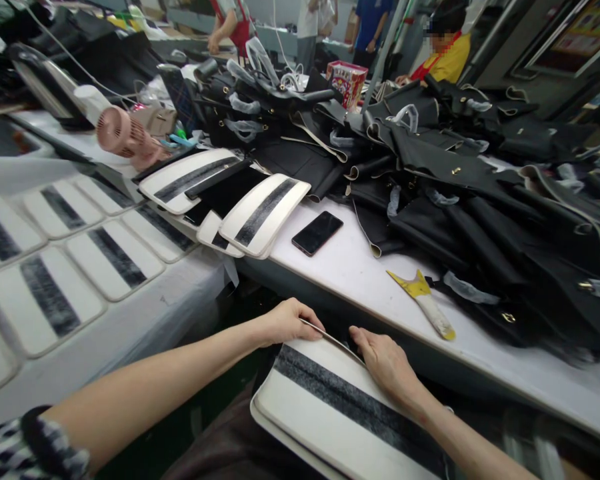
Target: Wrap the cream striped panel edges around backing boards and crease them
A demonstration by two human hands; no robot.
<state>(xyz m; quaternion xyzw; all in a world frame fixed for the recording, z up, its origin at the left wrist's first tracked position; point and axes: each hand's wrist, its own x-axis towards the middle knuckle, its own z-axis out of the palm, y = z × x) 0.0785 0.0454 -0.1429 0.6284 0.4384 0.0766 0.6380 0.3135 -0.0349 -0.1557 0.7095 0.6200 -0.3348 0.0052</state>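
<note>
A white rounded panel (325, 407) with a dark glue stripe down its middle lies on my lap, below the table edge. My left hand (290, 321) is closed on its far left corner, fingers curled over the thin top edge. My right hand (386, 363) rests on the far right part of the panel, fingertips pinching the same edge against a dark piece underneath. What sits under the edge is mostly hidden.
A yellow-bladed scraper (423, 300) and a black phone (317, 233) lie on the white table (350, 267). Several striped white panels (113, 257) cover the left table. Black bag pieces (480, 193) heap at right. A pink fan (123, 137) stands at back left. People work beyond.
</note>
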